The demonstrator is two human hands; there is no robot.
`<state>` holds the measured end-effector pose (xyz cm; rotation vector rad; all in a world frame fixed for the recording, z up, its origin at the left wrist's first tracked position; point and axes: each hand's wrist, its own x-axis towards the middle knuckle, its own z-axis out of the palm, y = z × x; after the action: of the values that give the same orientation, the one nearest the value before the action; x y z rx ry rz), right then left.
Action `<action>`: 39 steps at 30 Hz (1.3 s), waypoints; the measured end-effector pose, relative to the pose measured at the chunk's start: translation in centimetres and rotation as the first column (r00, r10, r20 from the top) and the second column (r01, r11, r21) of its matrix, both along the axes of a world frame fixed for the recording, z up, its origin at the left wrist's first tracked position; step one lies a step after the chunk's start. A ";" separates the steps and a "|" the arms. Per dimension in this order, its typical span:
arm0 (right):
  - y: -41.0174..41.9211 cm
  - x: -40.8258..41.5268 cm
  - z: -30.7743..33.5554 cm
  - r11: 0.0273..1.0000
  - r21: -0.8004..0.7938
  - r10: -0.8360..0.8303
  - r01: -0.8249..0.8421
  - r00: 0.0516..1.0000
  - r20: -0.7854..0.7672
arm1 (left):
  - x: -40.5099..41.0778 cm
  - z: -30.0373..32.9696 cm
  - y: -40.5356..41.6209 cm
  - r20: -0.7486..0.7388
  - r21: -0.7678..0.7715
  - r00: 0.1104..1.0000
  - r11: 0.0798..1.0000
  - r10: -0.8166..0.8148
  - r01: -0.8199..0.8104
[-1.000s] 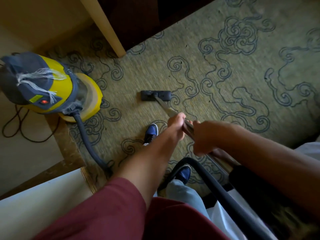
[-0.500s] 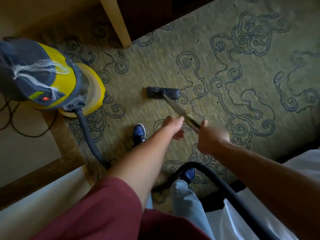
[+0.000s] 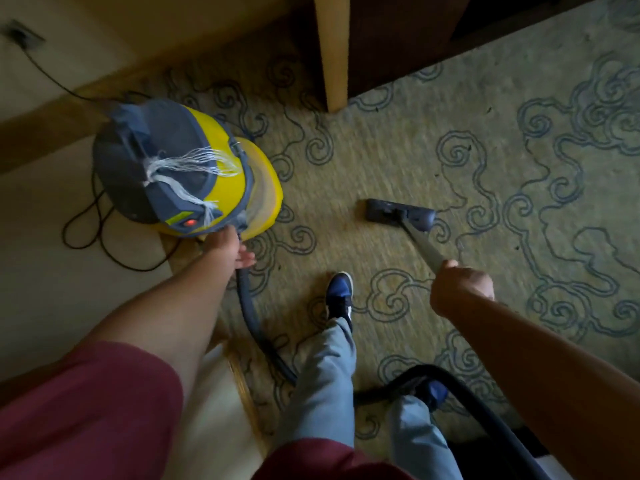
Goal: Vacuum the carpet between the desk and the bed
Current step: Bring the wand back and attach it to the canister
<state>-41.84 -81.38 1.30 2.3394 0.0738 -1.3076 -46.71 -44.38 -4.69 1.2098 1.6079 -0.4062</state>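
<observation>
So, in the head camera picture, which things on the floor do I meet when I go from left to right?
Black power cord → yellow vacuum canister → left hand → blue shoe → floor nozzle → right hand on the wand.

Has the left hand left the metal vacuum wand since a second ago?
Yes. The left hand has come off the metal vacuum wand and gone left to the black hose at the yellow canister vacuum. The right hand alone grips the wand.
</observation>
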 end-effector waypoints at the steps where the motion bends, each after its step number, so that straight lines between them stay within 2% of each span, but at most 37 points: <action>1: 0.9 0.1 -0.2 1.000 -0.014 0.020 -0.021 1.000 -0.017 | 0.1 0.2 1.3 0.054 -0.016 0.989 0.990 0.138 -0.138; 4: 2.9 0.6 -0.8 0.992 -0.066 0.099 -0.104 0.992 -0.073 | 0.5 0.2 4.1 0.181 -0.111 0.850 0.869 0.494 -0.481; 6: 4.0 0.9 -1.4 0.990 -0.089 0.102 -0.111 0.990 -0.101 | 0.7 -0.2 5.5 0.220 -0.144 0.743 0.775 0.632 -0.616; 13: 6.1 2.3 -2.1 0.992 -0.086 0.077 -0.092 0.984 -0.162 | 2.2 -2.9 7.3 0.285 -0.283 0.566 0.632 0.774 -0.721; 16: 6.6 2.8 -2.0 0.991 -0.085 0.089 -0.105 0.982 -0.167 | 3.4 -3.2 7.7 0.279 -0.226 0.513 0.575 0.812 -0.787; 19: 6.9 3.4 -1.8 0.989 -0.094 0.095 -0.115 0.977 -0.189 | 3.9 -3.1 7.9 0.273 -0.180 0.483 0.537 0.832 -0.824; 26: 7.2 4.5 -1.4 0.986 -0.119 0.085 -0.116 0.968 -0.237 | 4.1 -3.6 7.8 0.294 -0.200 0.463 0.528 0.836 -0.825; 33: 8.3 5.4 -1.5 0.987 -0.142 0.032 -0.069 0.968 -0.249 | 4.6 -3.8 8.7 0.298 -0.140 0.485 0.540 0.822 -0.830; 39: 8.6 5.3 -1.2 0.986 -0.147 0.038 -0.076 0.969 -0.245 | 5.6 -3.1 7.8 0.337 -0.151 0.382 0.449 0.861 -0.881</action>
<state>-36.53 -72.78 0.10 2.0260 0.1104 -1.5072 -41.11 -36.56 -7.76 0.2582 1.6694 0.5547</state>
